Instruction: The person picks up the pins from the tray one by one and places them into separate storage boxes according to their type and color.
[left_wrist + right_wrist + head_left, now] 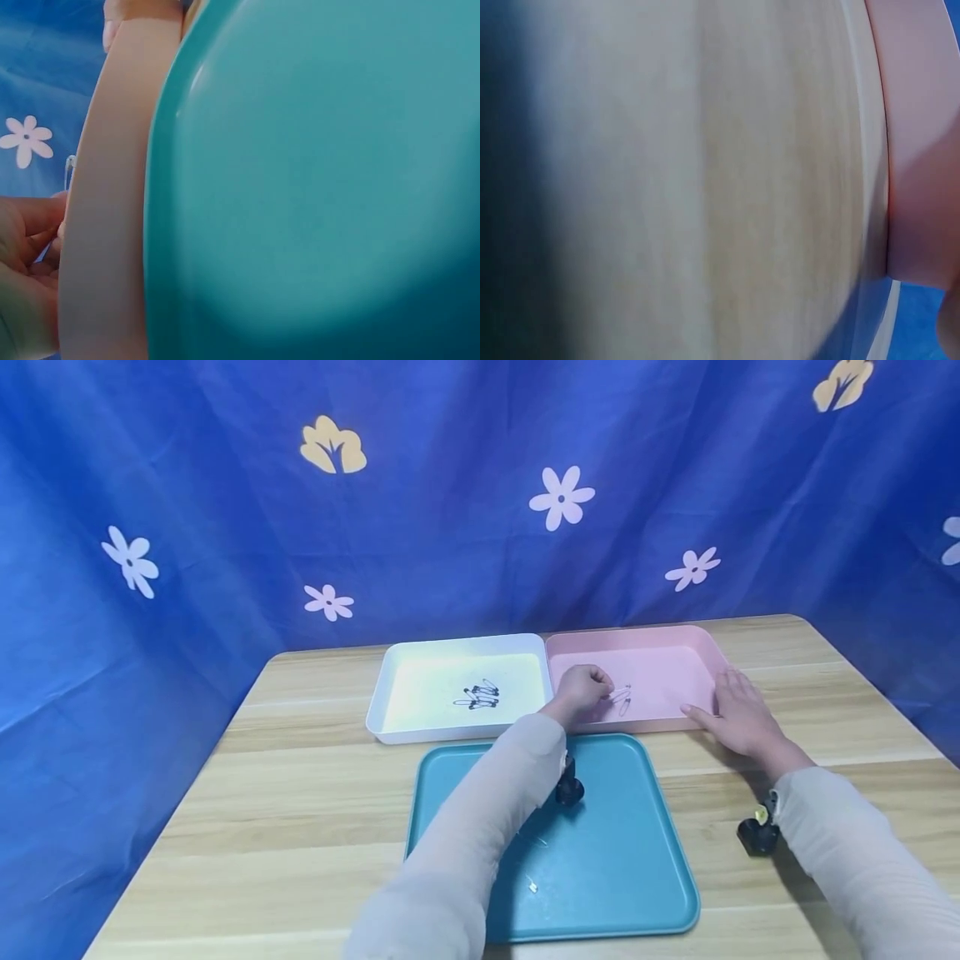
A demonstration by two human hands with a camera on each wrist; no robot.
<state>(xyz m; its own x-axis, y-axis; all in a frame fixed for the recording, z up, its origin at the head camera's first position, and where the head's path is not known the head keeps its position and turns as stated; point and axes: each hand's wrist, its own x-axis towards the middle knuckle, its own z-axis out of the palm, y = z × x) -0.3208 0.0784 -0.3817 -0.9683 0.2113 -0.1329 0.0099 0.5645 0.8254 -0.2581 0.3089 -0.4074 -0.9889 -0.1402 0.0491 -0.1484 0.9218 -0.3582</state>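
Observation:
My left hand [583, 692] reaches over the front rim of the pink tray [660, 724]. Its thumb and fingers pinch a white safety pin [70, 166], whose end sticks out past the fingertips in the left wrist view. A few more light safety pins [625, 703] lie on the pink tray's floor beside those fingertips. At the tray's front right corner rests my right hand [742, 718], fingers extended along the side and thumb by the front rim. Black safety pins [483, 695] lie in a loose pile inside the white tray [450, 734].
A turquoise tray [622, 860] lies in front of the other two, under my left forearm. On it are a small white-ended pin [532, 885] and a thin, faint one [534, 840]. A blue flowered curtain [450, 527] hangs behind the wooden table [300, 827].

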